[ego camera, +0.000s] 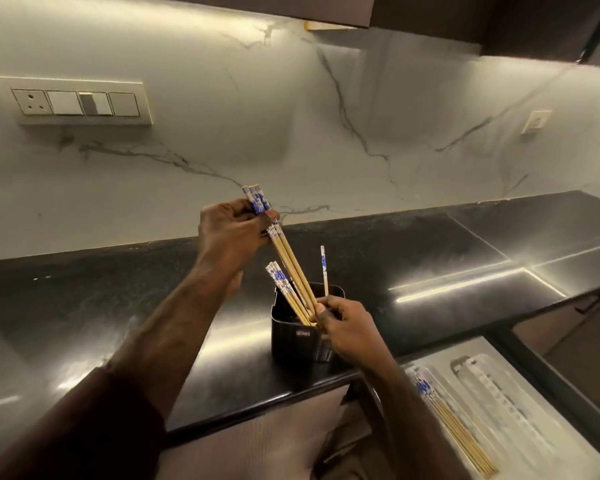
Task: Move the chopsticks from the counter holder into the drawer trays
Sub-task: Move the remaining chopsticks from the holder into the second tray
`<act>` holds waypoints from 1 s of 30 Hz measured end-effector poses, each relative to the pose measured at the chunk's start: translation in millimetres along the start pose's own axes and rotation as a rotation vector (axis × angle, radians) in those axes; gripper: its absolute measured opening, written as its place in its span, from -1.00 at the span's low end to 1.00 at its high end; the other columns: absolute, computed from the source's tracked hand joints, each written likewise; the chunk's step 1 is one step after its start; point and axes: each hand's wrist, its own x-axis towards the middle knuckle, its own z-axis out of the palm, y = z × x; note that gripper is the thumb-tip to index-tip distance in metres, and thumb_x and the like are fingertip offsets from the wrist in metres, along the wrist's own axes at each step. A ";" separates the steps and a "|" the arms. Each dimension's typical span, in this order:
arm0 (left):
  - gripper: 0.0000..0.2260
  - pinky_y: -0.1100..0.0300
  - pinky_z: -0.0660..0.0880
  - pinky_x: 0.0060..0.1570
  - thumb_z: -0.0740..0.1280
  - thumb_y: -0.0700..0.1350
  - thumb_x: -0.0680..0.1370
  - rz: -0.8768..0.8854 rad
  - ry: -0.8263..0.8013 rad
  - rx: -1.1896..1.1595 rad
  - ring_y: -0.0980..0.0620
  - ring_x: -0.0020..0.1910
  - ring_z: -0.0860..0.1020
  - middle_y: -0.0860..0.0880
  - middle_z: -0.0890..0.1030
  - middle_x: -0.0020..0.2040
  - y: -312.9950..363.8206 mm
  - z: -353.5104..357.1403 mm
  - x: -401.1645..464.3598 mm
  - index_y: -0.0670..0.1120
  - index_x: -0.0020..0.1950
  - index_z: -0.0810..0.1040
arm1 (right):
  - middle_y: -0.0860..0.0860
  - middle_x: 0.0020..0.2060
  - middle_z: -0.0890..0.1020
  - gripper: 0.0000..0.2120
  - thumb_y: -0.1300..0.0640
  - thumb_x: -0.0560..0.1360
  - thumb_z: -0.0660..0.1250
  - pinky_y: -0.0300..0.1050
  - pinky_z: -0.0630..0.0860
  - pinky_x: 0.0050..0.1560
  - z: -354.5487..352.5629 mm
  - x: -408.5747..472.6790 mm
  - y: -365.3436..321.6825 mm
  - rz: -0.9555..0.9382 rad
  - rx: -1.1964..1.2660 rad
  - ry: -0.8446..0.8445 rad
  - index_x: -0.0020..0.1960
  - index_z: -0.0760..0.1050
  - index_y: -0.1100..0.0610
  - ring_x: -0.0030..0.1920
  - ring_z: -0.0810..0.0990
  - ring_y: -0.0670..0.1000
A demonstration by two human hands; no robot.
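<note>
Left hand (pixel 231 230) grips a bundle of blue-patterned chopsticks (pixel 288 254) near their tops, above the black holder (pixel 291 336) on the dark counter (pixel 84 299). Right hand (pixel 342 327) pinches the bundle's lower ends at the holder rim. More chopsticks lie in the open drawer tray (pixel 520 420).

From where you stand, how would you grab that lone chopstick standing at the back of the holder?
Pinch the lone chopstick by its blue-patterned top, coming from above. It stands almost upright in the holder, apart from the leaning bunch, so its top is free on all sides. Both the left hand and the right hand already hold chopsticks, so free one first.
</note>
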 end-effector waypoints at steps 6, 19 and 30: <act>-0.94 0.13 0.66 -0.19 0.45 -0.29 0.48 -0.115 -0.067 -0.038 -0.07 -0.19 0.73 -0.09 0.74 -0.22 -3.5 8.6 -40.1 -0.15 -0.10 0.65 | 0.04 -0.08 0.70 -0.80 0.24 0.61 0.22 -0.12 0.64 0.01 -8.1 -74.7 14.9 0.073 0.274 -0.019 0.15 0.58 0.13 -0.03 0.69 -0.04; -0.83 0.06 0.66 -0.19 0.32 -0.26 0.59 -0.201 -0.319 -0.159 -0.11 -0.09 0.72 -0.21 0.70 -0.03 -14.9 157.4 -162.5 -0.25 0.16 0.55 | 0.29 -0.03 0.68 -0.75 0.45 0.54 0.23 -0.01 0.65 -0.05 -152.2 -224.3 62.1 0.134 0.720 0.051 0.17 0.55 0.33 -0.01 0.69 0.22; -0.83 -0.03 0.66 -0.10 0.34 -0.20 0.58 -0.372 -0.480 -0.203 -0.13 -0.06 0.72 -0.20 0.72 -0.06 -69.8 357.4 -316.0 -0.22 0.14 0.58 | 0.30 -0.15 0.68 -0.76 0.51 0.47 0.29 -0.07 0.66 -0.20 -314.7 -338.3 154.9 0.243 0.783 0.247 0.12 0.54 0.41 -0.19 0.70 0.18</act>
